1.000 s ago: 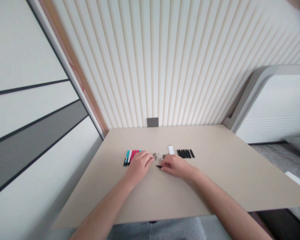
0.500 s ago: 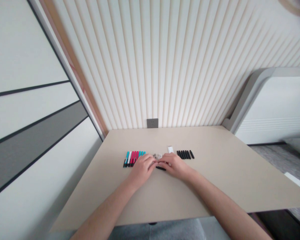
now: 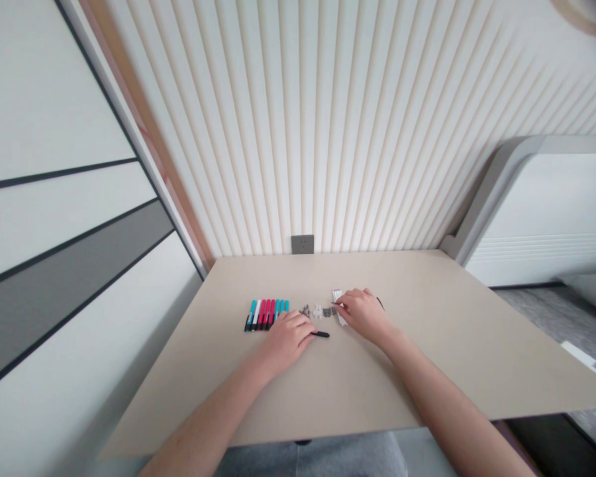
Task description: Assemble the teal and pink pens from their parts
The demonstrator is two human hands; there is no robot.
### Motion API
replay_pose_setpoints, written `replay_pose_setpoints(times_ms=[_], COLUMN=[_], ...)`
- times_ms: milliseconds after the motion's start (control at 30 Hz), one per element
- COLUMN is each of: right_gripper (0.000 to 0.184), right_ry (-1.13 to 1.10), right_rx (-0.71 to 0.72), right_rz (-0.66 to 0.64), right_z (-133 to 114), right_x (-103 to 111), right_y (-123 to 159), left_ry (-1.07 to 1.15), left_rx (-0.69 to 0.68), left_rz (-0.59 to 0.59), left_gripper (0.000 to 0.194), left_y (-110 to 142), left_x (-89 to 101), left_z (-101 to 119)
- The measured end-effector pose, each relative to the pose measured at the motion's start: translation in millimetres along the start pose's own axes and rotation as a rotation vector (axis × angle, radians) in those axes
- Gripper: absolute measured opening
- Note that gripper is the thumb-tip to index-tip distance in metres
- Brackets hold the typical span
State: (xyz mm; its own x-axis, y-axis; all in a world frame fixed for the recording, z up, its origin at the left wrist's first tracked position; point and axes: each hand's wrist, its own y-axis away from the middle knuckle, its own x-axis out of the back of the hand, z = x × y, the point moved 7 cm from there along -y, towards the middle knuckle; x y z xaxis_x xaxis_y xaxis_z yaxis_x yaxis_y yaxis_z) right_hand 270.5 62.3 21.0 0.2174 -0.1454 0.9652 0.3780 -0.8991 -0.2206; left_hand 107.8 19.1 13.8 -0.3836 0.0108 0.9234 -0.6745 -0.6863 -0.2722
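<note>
My left hand (image 3: 291,334) rests on the table with its fingers curled together; what they hold, if anything, is hidden. At its fingertips lies a black pen-shaped piece (image 3: 321,334). To its left is a row of pen barrels (image 3: 267,314) in turquoise, white and pink with dark lower ends. My right hand (image 3: 365,314) is closed in a pinch beside the white sticks (image 3: 337,294), with a thin dark tip showing at its fingers, too small to name. Between the hands lie small clear pieces (image 3: 318,311) and small grey parts (image 3: 327,312).
The beige table (image 3: 377,391) meets a ribbed white wall with a dark socket (image 3: 302,244). A white cabinet stands on the left and a grey-white headboard (image 3: 541,205) on the right. My right hand mostly covers a row of black pieces.
My right hand has parted from my left and moved right, to the white sticks. The small clear and grey parts are now uncovered. My left hand has shifted slightly down.
</note>
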Motion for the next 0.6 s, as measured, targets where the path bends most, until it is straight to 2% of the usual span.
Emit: replay_pose_setpoints(times_ms=[200, 600], right_gripper=[0.019, 0.018], right_ry=[-0.012, -0.142], right_rx=[0.046, 0.128], right_rz=[-0.054, -0.060], right_z=[-7.9, -10.5], right_x=[-3.9, -1.9], right_y=[1.6, 4.1], left_ry=[-0.011, 0.003], left_rx=[-0.013, -0.024], left_rz=[0.006, -0.011], left_gripper=[0.012, 0.013], left_y=[0.3, -0.6], left_x=[0.0, 0.0], left_z=[-0.1, 0.9])
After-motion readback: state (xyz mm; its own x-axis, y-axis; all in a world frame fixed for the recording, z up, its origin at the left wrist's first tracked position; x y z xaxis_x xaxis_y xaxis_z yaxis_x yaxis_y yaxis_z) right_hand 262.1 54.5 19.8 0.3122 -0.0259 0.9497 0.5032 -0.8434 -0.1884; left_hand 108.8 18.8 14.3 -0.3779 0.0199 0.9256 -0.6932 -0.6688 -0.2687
